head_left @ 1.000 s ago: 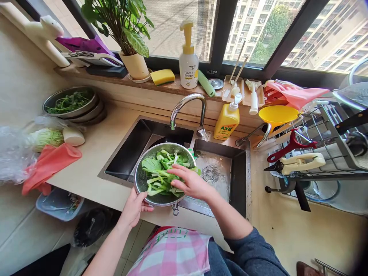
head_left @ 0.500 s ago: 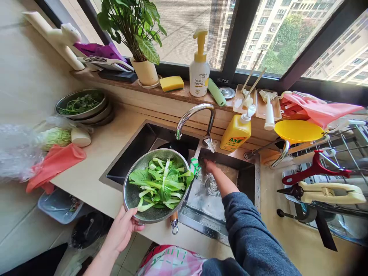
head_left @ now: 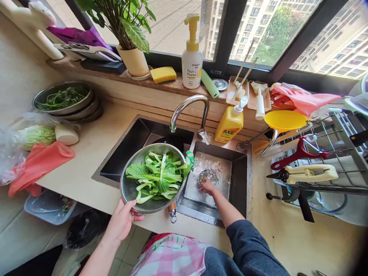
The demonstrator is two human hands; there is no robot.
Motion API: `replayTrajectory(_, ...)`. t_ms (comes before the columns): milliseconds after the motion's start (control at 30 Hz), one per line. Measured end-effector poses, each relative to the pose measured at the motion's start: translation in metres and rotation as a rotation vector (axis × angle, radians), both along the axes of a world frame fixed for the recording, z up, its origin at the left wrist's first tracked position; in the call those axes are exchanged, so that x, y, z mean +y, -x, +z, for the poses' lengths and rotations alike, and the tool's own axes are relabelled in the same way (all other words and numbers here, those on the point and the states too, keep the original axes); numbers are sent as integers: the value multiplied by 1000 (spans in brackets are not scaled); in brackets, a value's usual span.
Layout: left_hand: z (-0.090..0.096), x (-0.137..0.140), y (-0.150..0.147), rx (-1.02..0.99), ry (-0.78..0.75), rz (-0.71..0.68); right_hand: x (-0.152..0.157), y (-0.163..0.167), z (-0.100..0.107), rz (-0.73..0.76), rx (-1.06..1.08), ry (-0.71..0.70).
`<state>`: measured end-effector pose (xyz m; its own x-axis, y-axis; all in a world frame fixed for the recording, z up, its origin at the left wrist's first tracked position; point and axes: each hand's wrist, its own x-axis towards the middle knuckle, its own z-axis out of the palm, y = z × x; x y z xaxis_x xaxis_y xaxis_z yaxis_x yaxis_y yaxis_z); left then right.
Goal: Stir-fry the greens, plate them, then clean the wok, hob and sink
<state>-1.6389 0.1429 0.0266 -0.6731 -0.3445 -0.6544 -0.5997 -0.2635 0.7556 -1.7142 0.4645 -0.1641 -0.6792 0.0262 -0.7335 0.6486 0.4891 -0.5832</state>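
My left hand (head_left: pixel 124 219) grips the near-left rim of a metal mesh strainer (head_left: pixel 128 191), thumb over the edge and fingers underneath. Leafy greens with pale stems (head_left: pixel 162 178) lie heaped in the strainer, which is over the divider between the two basins. Down in the right sink basin (head_left: pixel 240 172), my right hand (head_left: pixel 206 185) reaches low over the wet floor, beside rippling water near the drain. Its fingers are blurred, and I cannot make out anything in them. A wooden handle with a metal ring (head_left: pixel 172 211) sticks out below the strainer.
A curved faucet (head_left: pixel 191 100) rises behind the basins, with a yellow AXE bottle (head_left: pixel 229 124) beside it. On the right stands a wire dish rack (head_left: pixel 345 142) with tools. Stacked bowls of greens (head_left: pixel 64 101) and a pink glove (head_left: pixel 43 165) lie left.
My right hand has moved from the back of the right basin toward its near left part. The view has shifted a little; my left hand still holds the strainer.
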Motion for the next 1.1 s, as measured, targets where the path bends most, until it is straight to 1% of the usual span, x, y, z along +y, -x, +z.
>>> replayTrajectory(67, 0, 1, 1, 15, 1, -18, -14, -8, 2, -4, -11, 28)
replayTrajectory(100, 0, 1, 1, 21, 2, -24, -16, -10, 5, -2, -7, 29)
replayTrajectory(167, -1, 2, 1, 30, 10, -27, -5, -14, 13, -2, 20, 9)
replayTrajectory(233, -1, 4, 2, 39, 13, -31, 15, -16, 26, -7, 64, -55)
replayTrajectory(333, -3, 6, 1, 51, 15, -47, 41, -17, 56, -16, 153, -154)
replayTrajectory(400, -4, 8, 0, 54, 15, -56, 42, -15, 87, -24, 262, -162)
replayTrajectory(467, -5, 9, -1, 55, 13, -68, 25, -15, 127, -26, 466, -112)
replayTrajectory(533, -5, 11, -3, 55, 10, -88, -6, -15, 168, 15, 729, -49)
replayTrajectory(567, -5, 12, -4, 55, 13, -100, -26, -15, 186, 66, 838, -36)
replayTrajectory(633, -5, 14, -5, 62, 20, -126, -63, -15, 212, 185, 951, -47)
replayTrajectory(667, -4, 15, -5, 66, 23, -136, -78, -14, 220, 229, 965, -53)
replayTrajectory(733, -4, 17, -5, 70, 23, -148, -96, -13, 226, 268, 950, -12)
replayTrajectory(767, -4, 17, -5, 65, 23, -150, -97, -14, 225, 253, 936, 54)
replayTrajectory(800, -3, 17, -5, 57, 22, -149, -94, -14, 223, 214, 914, 156)
replayTrajectory(867, -2, 17, -4, 46, 20, -146, -75, -17, 216, 55, 809, 443)
replayTrajectory(933, -2, 17, -3, 50, 15, -141, -48, -19, 207, -175, 609, 722)
replayTrajectory(967, -2, 17, -2, 55, 12, -137, -34, -20, 201, -286, 495, 822)
replayTrajectory(1033, -2, 16, -1, 63, 13, -123, -9, -21, 188, -464, 317, 928)
replayTrajectory(1100, -2, 15, 0, 62, 17, -109, 10, -24, 173, -573, 228, 961)
